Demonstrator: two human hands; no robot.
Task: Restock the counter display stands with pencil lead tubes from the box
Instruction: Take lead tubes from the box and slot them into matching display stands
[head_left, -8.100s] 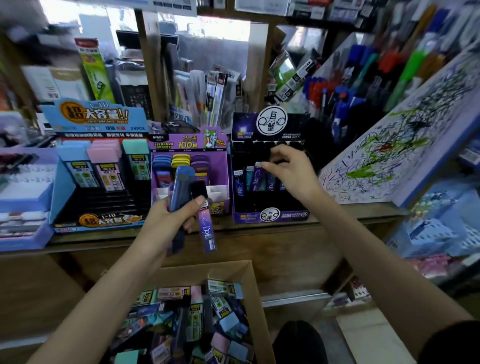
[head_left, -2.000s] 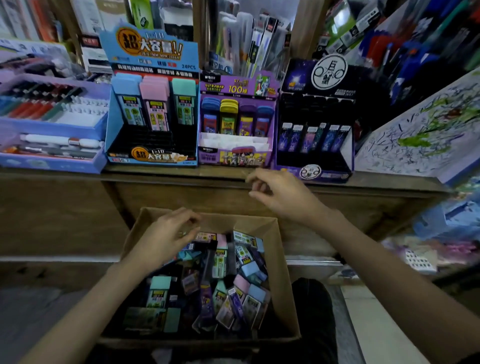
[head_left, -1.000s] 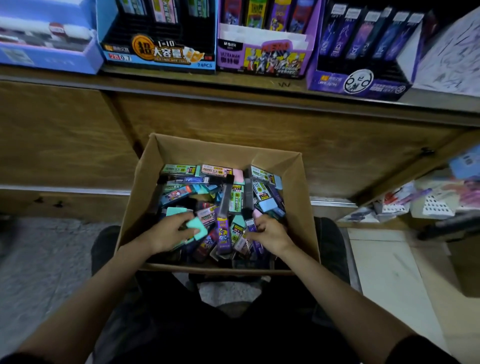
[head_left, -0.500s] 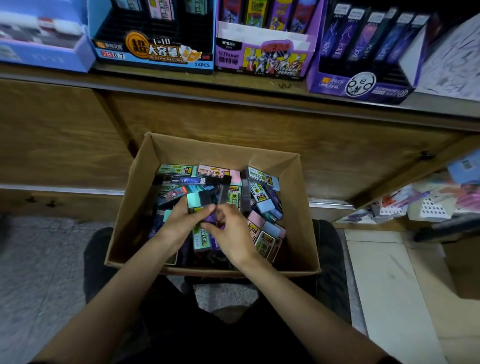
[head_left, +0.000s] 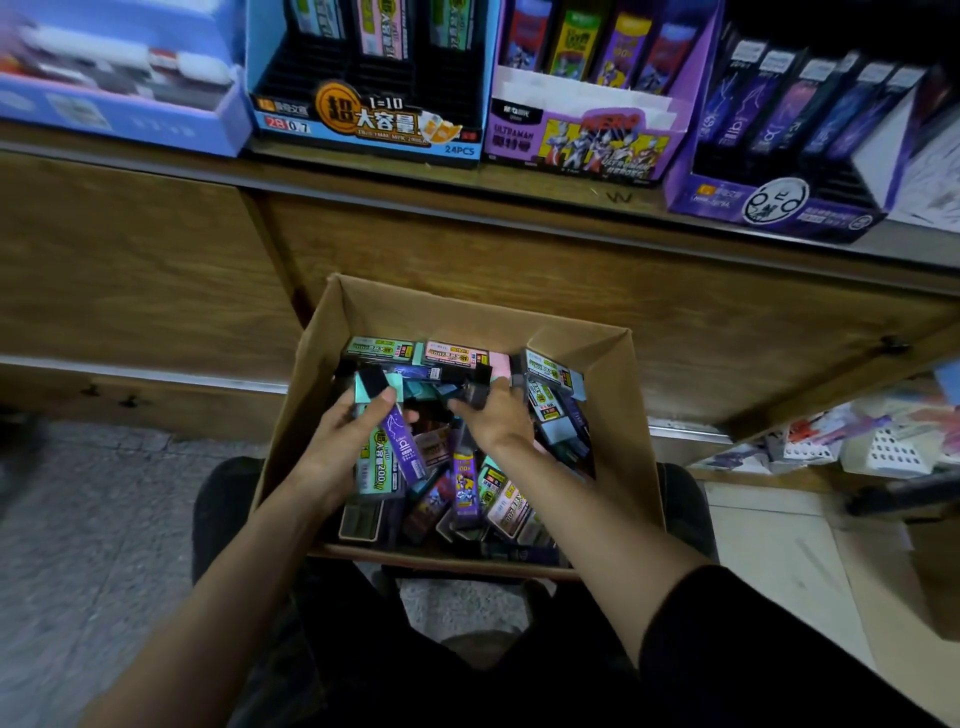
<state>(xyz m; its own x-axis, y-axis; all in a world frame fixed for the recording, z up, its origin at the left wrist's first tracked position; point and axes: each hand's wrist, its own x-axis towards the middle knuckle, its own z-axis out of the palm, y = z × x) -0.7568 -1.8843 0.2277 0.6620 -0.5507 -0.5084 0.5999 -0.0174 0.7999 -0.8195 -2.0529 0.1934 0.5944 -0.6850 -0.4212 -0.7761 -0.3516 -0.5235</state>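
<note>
Two tubes (head_left: 402, 449) in left fingers (head_left: 384, 401) (right fingers (head_left: 461, 409): one)

— What sort of place are you in?
— You're in a stationery shop: branded display stands (head_left: 363, 119) of pencil lead tubes (head_left: 571, 47) line a wooden counter (head_left: 519, 260), one marked "24PCS", with a cardboard box (head_left: 618, 405) of stock below.

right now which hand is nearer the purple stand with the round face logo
Right. The right hand is in the box, below and left of the purple stand; the left hand is farther left, gripping a purple tube.
</note>
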